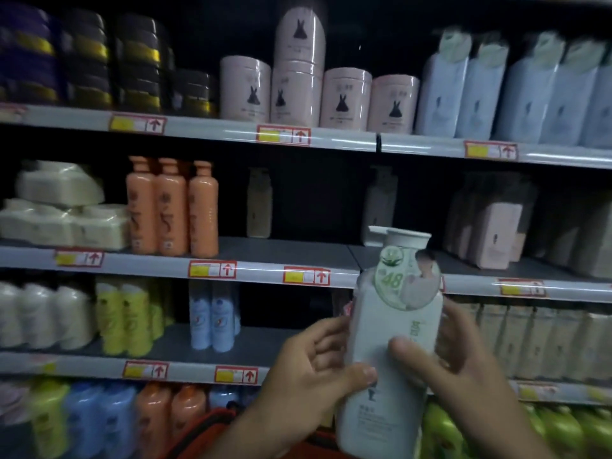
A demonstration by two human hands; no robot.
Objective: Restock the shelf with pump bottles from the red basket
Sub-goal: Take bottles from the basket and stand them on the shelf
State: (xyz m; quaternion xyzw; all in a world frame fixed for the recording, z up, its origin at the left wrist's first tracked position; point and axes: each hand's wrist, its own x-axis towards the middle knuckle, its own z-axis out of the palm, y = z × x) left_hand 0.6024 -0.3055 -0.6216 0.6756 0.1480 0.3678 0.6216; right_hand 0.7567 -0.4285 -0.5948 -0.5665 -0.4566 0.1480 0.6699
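One white pump bottle point(390, 352), held upright before the shelf point(265, 263).
Left hand point(308, 369) and right hand point(463, 352) each gripped its sides, thumbs across the front; three orange bottles point(172, 207) stood on that shelf; red basket point(205, 432) below.

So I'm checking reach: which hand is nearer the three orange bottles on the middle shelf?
Left. The left hand grips the pump bottle below and right of the orange bottles; the right hand is farther right.
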